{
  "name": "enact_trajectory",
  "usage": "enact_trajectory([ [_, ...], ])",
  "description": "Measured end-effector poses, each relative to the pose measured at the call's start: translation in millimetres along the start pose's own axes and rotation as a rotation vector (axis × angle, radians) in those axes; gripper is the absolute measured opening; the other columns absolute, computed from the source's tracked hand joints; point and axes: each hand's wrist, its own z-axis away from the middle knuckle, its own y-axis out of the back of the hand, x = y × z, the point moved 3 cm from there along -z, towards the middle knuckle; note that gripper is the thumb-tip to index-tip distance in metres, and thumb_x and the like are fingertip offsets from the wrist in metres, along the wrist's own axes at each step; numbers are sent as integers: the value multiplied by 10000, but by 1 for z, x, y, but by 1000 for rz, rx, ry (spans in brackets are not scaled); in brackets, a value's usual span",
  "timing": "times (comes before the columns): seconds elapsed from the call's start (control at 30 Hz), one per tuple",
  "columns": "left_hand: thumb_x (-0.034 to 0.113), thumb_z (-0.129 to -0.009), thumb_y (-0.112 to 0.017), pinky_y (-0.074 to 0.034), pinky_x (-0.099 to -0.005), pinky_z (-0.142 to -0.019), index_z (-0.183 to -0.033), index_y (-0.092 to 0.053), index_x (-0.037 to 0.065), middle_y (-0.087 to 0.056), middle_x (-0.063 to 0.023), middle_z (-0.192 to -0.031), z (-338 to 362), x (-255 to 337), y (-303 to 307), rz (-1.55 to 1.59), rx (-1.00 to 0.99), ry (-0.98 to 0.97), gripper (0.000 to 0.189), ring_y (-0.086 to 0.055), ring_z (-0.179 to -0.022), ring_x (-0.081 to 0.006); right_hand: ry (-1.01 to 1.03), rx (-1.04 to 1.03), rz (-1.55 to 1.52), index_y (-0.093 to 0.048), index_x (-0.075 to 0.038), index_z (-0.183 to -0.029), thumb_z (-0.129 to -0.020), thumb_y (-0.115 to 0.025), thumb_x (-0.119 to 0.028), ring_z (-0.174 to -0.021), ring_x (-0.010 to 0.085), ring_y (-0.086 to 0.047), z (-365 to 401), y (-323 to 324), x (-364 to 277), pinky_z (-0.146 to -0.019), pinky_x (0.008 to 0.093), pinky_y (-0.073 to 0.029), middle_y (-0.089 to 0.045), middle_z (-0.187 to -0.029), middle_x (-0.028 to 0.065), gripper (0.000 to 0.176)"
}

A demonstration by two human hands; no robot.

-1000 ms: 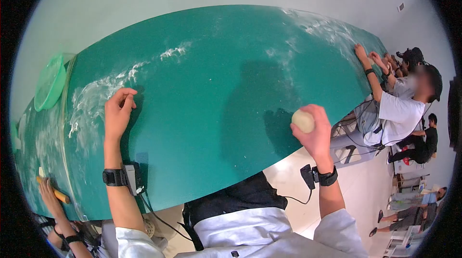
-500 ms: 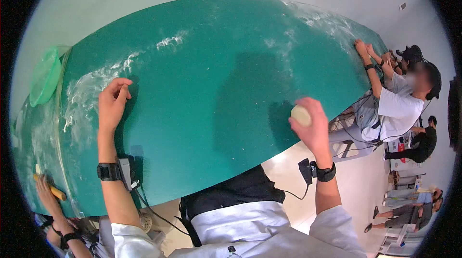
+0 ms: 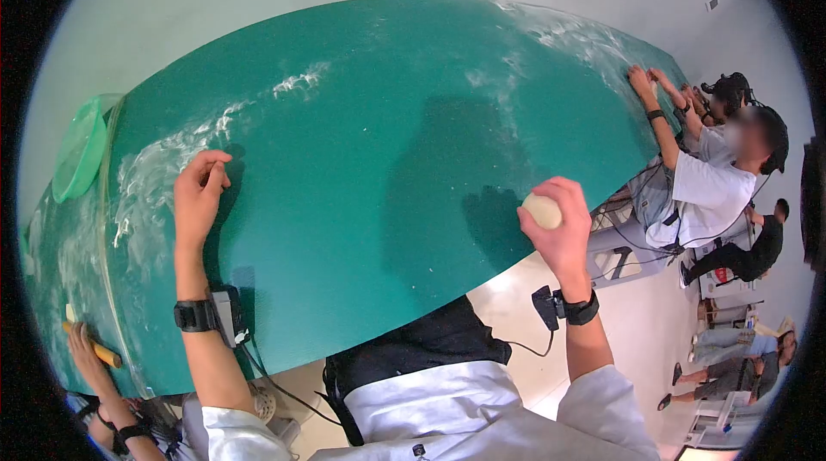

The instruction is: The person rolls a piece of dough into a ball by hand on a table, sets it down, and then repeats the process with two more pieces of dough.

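My right hand is wrapped round a pale, smooth ball of dough, held near the front edge of the green table. Its shadow falls on the tabletop just to the left. My left hand is over the left part of the table, close to a streak of white flour. Its fingers are curled in towards the thumb, and I see nothing between them.
At the far left edge stands a green plastic basin. A co-worker's hand rests on a wooden rolling pin at the lower left. Other people work along the table's right end. Cables hang from my wrist straps.
My right hand has shifted slightly with the dough ball still in it. My left hand stays nearly in place. The view has tilted a little.
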Motion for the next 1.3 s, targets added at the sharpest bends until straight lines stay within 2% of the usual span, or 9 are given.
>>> enact_trajectory([
  [0.13,100,-982,-561,-418,-234,-614,-1057,-670,38,-607,0,-745,1,6,1,-34,-15,-8,146,-548,-683,-68,3,94,-15,-654,-79,-1068,-676,-832,-81,-1027,339,-636,2,0,-7,-860,399,-537,-623,-1139,147,430],
  [0.33,120,-984,-567,-417,-233,-609,-1051,-676,44,-606,0,-730,1,4,0,-32,-5,7,148,-550,-689,-65,-98,-114,19,-653,-75,-1094,-673,-836,-83,-1051,360,-627,3,-3,1,-912,401,-520,-618,-1160,149,459],
  [0.43,116,-994,-554,-416,-232,-623,-1070,-670,55,-594,6,-744,2,7,1,-65,-24,12,151,-544,-699,-68,-35,104,14,-655,-77,-1105,-668,-832,-84,-1053,362,-626,4,0,-3,-922,410,-519,-617,-1148,146,471],
  [0.6,109,-1007,-535,-396,-221,-616,-1077,-666,55,-568,19,-750,-2,-3,0,-48,-32,9,158,-528,-696,-68,-89,-163,-5,-654,-89,-1122,-670,-839,-85,-1051,352,-630,0,-2,0,-895,409,-532,-606,-1167,135,488],
  [0.77,118,-993,-572,-418,-237,-611,-1045,-675,39,-586,9,-725,2,10,0,-30,19,40,140,-539,-682,-69,-45,138,-31,-639,-83,-1110,-668,-837,-78,-1072,361,-616,-3,0,0,-902,414,-527,-591,-1186,144,484],
  [0.87,117,-991,-571,-415,-235,-610,-1043,-676,43,-585,13,-724,0,5,0,-23,-1,3,138,-528,-676,-67,-56,-103,7,-629,-73,-1092,-664,-840,-77,-1065,357,-613,1,-9,-4,-909,415,-522,-582,-1196,151,477],
  [1.03,105,-984,-567,-415,-236,-609,-1037,-677,37,-586,15,-726,-1,3,0,-20,-5,24,140,-529,-677,-68,-92,-123,6,-622,-69,-1139,-687,-818,-84,-1101,362,-603,-2,-4,-2,-930,411,-513,-570,-1219,162,493],
  [1.13,96,-1004,-525,-422,-229,-628,-1093,-658,56,-578,15,-758,0,3,0,-46,-19,16,165,-529,-692,-70,-29,171,-43,-637,-68,-1101,-684,-819,-83,-1079,351,-614,-3,1,-8,-920,408,-515,-592,-1176,154,455],
  [1.3,113,-1009,-534,-417,-229,-621,-1092,-658,59,-573,13,-761,-2,-5,2,-16,-42,11,158,-536,-697,-73,-112,-253,-2,-645,-74,-1088,-678,-822,-74,-1061,344,-623,-2,-6,6,-903,404,-525,-607,-1167,139,446],
])
